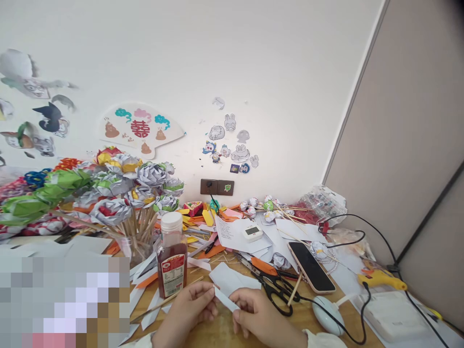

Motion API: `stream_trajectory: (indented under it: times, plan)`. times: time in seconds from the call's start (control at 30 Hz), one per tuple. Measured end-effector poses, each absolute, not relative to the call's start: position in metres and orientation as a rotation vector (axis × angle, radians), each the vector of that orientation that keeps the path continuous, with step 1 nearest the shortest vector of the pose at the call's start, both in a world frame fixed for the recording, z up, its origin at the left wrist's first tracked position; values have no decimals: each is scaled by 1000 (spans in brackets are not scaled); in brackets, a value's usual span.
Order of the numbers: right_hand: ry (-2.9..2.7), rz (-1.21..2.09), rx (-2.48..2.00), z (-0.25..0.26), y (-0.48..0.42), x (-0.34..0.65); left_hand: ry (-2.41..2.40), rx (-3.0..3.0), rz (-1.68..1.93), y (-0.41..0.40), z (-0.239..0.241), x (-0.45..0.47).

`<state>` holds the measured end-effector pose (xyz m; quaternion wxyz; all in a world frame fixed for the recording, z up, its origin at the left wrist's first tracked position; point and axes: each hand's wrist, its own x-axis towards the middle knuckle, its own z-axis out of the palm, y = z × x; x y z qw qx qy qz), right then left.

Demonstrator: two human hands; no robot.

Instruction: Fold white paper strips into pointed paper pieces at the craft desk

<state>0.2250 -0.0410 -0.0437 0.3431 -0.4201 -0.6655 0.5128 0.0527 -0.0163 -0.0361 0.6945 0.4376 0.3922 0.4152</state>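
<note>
Paper strip (226, 298), white and narrow, slants from upper left to lower right; left hand (188, 309) and right hand (261, 316) each pinch one end above the counter (221, 334)

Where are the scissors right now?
In the head view, the scissors lie on the desk just beyond the right hand, left of the phone, black handles toward the person.

My left hand (190, 307) and right hand (259, 316) sit low, side by side, fingers curled, thumb and fingertips pinched closed, tips nearly meeting.
</note>
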Motion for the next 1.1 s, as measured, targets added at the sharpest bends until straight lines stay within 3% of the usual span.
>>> stream_trajectory:
  times: [0.6,0.93,1.1]
  plan:
    - [-1945,831,-1264,-40,-43,224,1046,1207,864,-18,-33,54]
    - [-1961,851,-1262,-40,-44,223,1070,1232,875,-21,-28,54]
    - [-1878,1041,-1202,-39,-45,222,1048,1257,924,-22,-26,52]
